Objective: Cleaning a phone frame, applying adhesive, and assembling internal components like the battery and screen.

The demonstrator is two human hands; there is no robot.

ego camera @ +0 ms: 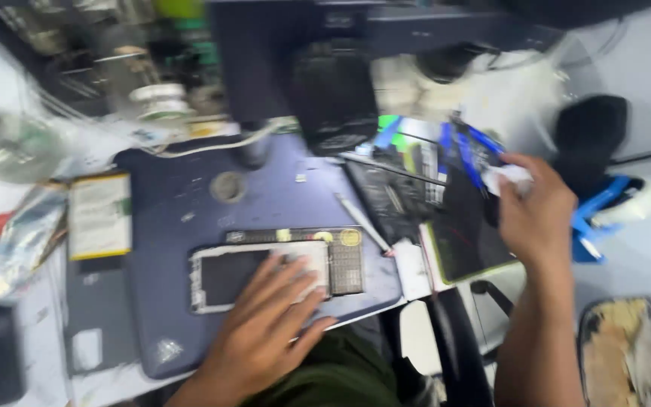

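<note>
phone (227,276) lies opened on the mat (265,196) near the counter's front edge, left hand (265,324) flat on it; right hand (536,215) pinches a white wipe (508,178); reassembly apparently remains.

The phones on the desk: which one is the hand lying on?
The left hand lies on the white-framed phone on the blue mat. The other opened phone lies farther back, dark and untouched, beside the right hand.

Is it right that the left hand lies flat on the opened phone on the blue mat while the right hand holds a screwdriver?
Not quite. The head view shows the right hand pinching a white wad, not a screwdriver. The left hand does lie flat on the opened phone on the blue mat.
</note>
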